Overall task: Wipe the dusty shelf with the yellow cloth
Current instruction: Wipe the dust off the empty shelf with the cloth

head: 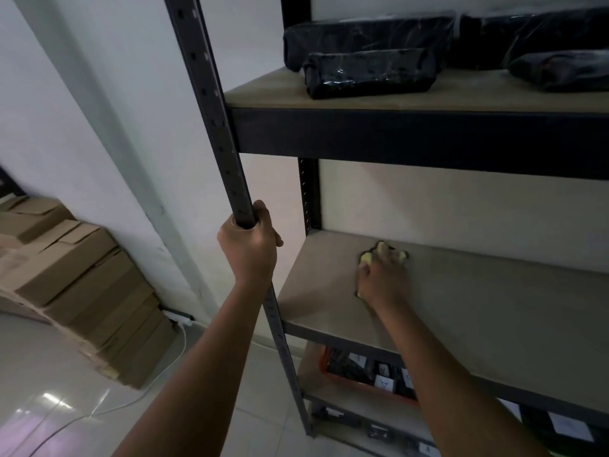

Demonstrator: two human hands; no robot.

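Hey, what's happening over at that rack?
A person is cleaning a shelf of a dark metal rack. The right hand presses a yellow cloth on the board near the back left corner; the cloth is mostly hidden under the fingers. The left hand grips the rack's front post. Black wrapped bundles lie on the shelf above, and cardboard boxes are stacked by the wall.
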